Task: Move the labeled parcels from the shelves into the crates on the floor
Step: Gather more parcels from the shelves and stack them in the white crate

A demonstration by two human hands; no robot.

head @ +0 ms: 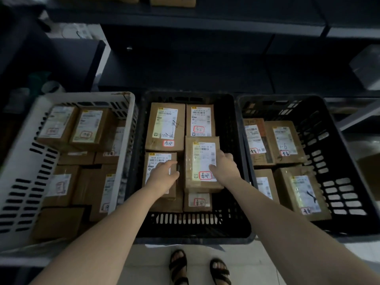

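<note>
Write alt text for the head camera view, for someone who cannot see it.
Seen from above, a person's right hand sets a labeled cardboard parcel on other parcels in the middle black crate, while the left hand rests on a neighbouring parcel. A white crate and another black crate, both holding parcels, flank it.

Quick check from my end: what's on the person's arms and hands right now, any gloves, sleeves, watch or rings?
Nothing worn that shows. The left hand and right hand are bare, without gloves, and no rings show. Both forearms are uncovered up to the picture's edge: no sleeves, watch or wristband in view. Lower down, the feet wear dark strappy sandals.
</note>
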